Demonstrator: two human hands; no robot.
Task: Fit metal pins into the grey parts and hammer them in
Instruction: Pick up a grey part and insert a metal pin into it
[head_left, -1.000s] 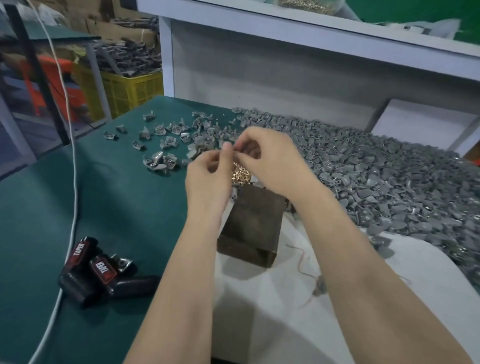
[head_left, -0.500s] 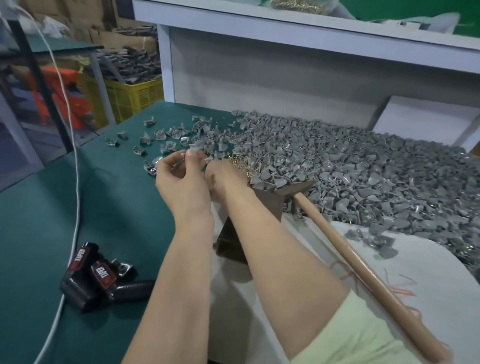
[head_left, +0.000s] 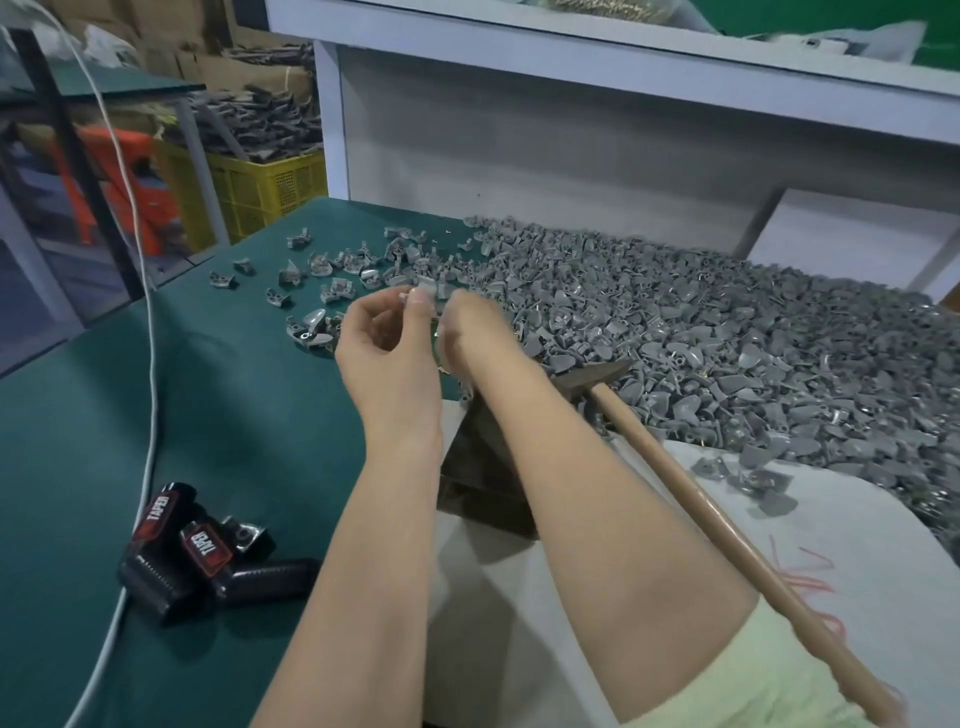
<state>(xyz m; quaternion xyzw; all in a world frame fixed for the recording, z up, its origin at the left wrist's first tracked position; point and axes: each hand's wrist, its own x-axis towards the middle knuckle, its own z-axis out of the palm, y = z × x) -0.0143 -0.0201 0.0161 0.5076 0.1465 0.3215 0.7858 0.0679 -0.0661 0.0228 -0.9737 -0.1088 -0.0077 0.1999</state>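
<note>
Through the head view, my left hand (head_left: 387, 358) is pinching 1 grey part (head_left: 427, 286) above the green table (head_left: 218, 415). My right hand (head_left: 470, 332) is curling against it; I cannot tell its grip. The hammer (head_left: 727, 530) is lying beside the grey pile (head_left: 727, 338).

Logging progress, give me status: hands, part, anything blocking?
Left hand pinches a grey part. Right hand at the same part, its grip hidden. Hammer lies unheld, head on the block. Nothing in the way.
</note>
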